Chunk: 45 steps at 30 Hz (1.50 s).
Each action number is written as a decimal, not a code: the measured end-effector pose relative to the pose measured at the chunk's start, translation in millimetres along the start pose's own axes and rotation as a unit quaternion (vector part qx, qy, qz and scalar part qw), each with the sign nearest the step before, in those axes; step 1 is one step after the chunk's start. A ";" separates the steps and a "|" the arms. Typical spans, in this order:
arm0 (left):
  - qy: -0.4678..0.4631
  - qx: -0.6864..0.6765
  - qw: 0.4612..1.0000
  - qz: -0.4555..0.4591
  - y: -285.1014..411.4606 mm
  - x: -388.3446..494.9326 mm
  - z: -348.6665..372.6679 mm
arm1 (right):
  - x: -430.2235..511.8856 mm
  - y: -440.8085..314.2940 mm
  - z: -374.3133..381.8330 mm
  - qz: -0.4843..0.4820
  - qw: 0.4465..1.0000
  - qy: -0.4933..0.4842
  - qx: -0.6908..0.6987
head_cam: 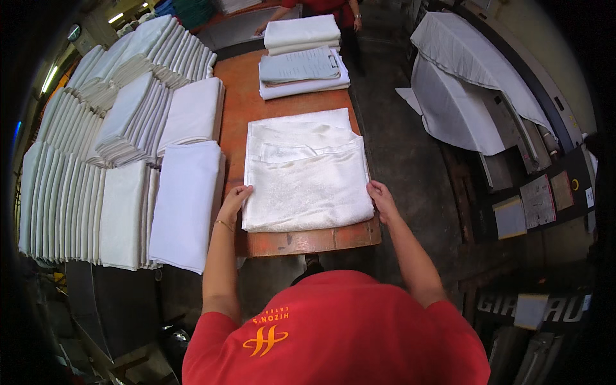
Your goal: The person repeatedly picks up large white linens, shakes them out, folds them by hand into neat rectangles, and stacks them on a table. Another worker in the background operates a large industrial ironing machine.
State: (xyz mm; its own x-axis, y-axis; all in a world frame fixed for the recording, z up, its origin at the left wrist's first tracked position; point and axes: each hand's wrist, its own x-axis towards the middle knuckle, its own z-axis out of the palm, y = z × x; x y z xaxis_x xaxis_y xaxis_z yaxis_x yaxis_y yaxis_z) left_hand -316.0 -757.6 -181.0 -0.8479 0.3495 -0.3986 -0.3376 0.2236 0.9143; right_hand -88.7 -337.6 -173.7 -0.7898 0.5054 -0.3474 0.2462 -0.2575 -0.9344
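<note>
A folded white cloth with a satiny sheen [308,187] lies near the front end of an orange-brown wooden table [308,244]. Its upper layers are rumpled, with loose folds towards the far side. My left hand [236,199] pinches the cloth's left edge between thumb and fingers. At the right edge, my right hand [381,197] grips the cloth in the same way. Beyond it, a clipboard with papers [299,65] rests on a folded white cloth [308,89], and a further stack of folded cloths [302,33] sits behind.
Tall stacks of folded white cloths [185,202] line the table's left side. A co-worker in red [322,7] stands past the far end. To the right, across a dark floor [409,139], white cloth [452,96] drapes over a large machine.
</note>
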 end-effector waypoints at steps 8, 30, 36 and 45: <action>-0.025 0.074 0.997 -0.007 36.4 -43.0 22.2 | -35.1 -3.5 -4.7 -0.012 0.990 -0.060 -0.130; 0.272 -0.010 0.943 0.190 -95.8 -171.6 41.0 | -155.4 50.3 -26.6 -0.308 0.879 -0.028 -0.364; 0.205 -0.031 0.968 0.144 2.5 -200.6 61.0 | -146.3 41.9 -26.7 -0.375 0.814 0.015 -0.443; 0.238 0.044 0.963 0.118 102.4 -247.3 41.3 | -219.9 -80.4 -30.3 -0.430 0.784 -0.002 -0.448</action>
State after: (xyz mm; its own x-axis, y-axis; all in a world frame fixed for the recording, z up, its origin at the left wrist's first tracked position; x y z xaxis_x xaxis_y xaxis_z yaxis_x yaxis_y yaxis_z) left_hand -124.1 -783.5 8.2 -0.9952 -0.0527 -0.0829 -0.0943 0.2735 0.9572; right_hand 82.2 -403.1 -24.6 -0.8819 0.1717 0.4390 -0.0839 0.8592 -0.5047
